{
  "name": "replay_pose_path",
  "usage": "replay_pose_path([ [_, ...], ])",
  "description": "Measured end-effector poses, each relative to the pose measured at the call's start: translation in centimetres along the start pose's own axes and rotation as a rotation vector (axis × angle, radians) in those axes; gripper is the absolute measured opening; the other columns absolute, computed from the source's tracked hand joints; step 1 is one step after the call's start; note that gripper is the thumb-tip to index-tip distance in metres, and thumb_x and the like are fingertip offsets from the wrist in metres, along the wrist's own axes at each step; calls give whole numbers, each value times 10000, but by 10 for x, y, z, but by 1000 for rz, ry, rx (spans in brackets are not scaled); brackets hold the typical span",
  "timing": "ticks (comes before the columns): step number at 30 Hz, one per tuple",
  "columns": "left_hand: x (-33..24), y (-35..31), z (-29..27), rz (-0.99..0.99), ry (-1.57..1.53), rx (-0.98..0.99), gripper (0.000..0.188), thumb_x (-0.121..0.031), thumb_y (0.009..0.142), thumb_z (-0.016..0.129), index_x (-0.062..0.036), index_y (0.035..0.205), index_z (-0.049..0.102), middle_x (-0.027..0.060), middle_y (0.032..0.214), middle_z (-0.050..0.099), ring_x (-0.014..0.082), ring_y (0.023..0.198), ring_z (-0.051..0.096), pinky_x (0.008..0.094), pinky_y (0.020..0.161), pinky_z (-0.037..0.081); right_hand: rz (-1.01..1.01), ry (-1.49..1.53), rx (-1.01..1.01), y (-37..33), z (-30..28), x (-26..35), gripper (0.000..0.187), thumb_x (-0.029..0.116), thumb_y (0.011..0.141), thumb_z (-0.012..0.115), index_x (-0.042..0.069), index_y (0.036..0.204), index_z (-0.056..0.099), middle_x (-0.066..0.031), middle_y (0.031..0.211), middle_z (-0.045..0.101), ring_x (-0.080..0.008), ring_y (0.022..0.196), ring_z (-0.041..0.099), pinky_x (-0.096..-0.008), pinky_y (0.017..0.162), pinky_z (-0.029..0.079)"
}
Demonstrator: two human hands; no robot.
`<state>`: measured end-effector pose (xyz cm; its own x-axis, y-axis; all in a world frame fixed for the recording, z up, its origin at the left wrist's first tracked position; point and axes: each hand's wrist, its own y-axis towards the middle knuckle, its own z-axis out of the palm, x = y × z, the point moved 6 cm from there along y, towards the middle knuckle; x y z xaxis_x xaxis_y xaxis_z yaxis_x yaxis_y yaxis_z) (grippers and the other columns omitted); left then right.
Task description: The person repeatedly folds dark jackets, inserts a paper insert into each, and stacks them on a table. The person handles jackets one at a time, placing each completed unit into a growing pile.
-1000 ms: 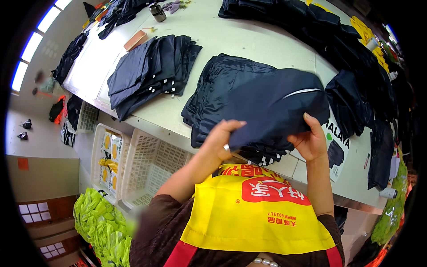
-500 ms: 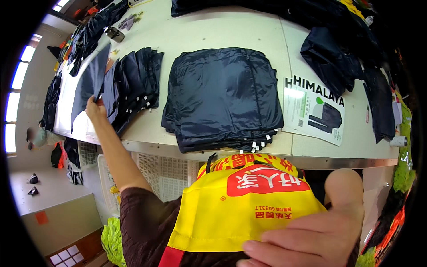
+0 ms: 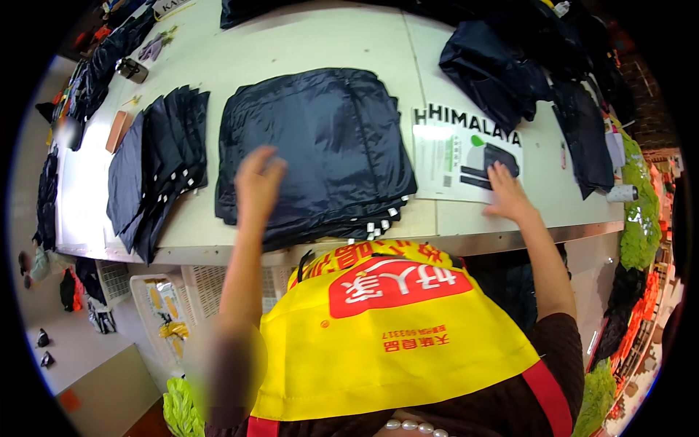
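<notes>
A pile of folded dark navy fabric pieces (image 3: 313,153), with small white tags at its near right corner, lies before me on the table. Over its left part is my left hand (image 3: 260,182), slightly blurred, with thumb and fingers apart and nothing in them. To the right of the pile, printed white sheets or flat bags (image 3: 451,178) show a dark jacket picture and large black lettering. My right hand (image 3: 507,191) rests with fingers spread on their right side, touching the picture. Farther left, a fanned stack of dark panels with white tags (image 3: 164,156) reaches over the table edge.
Dark garments (image 3: 495,69) lie at the far right. Beside the fanned stack is a brown block (image 3: 118,132); behind it stands a dark metal flask (image 3: 132,70). A thread cone (image 3: 622,193) sits at the right edge. White crates (image 3: 211,288) stand under the table's metal edge (image 3: 196,253).
My left hand has released the panel it held at the fanned stack and moved right to the pile. My right hand has gone from close in front of me to the printed sheets.
</notes>
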<state>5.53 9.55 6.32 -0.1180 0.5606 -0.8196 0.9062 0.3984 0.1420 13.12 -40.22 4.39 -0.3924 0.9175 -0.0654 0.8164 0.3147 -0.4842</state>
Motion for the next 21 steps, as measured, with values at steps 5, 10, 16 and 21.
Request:
replay_pose_path([
  [5,-63,-61,115,504,246,307,405,-233,724,710,-30,1062,617,191,1148,567,350,1109,499,429,944,385,-328,-45,-312,2,37,-26,553,128,733,653,-8,1223,437,-227,1316,405,-352,1198,437,-395,926,433],
  [10,-75,-67,125,620,375,403,366,-242,779,659,-49,1086,612,179,1166,564,332,1115,499,441,925,384,-347,-39,-361,-13,6,-11,111,12,696,548,35,805,544,-124,845,619,-284,774,638,-369,624,516],
  [16,-81,-70,124,639,319,370,232,-178,788,643,-62,988,654,124,1066,630,295,1059,557,423,897,412,-385,-1,-625,-21,18,-15,63,115,697,567,72,685,523,-62,693,580,-250,628,612,-349,525,492],
  [21,-55,-63,108,415,107,412,126,-148,771,660,-63,862,675,90,958,665,261,1020,591,425,910,402,-369,62,-697,-29,28,-22,74,117,735,566,75,677,546,-38,712,590,-227,680,620,-351,543,496],
])
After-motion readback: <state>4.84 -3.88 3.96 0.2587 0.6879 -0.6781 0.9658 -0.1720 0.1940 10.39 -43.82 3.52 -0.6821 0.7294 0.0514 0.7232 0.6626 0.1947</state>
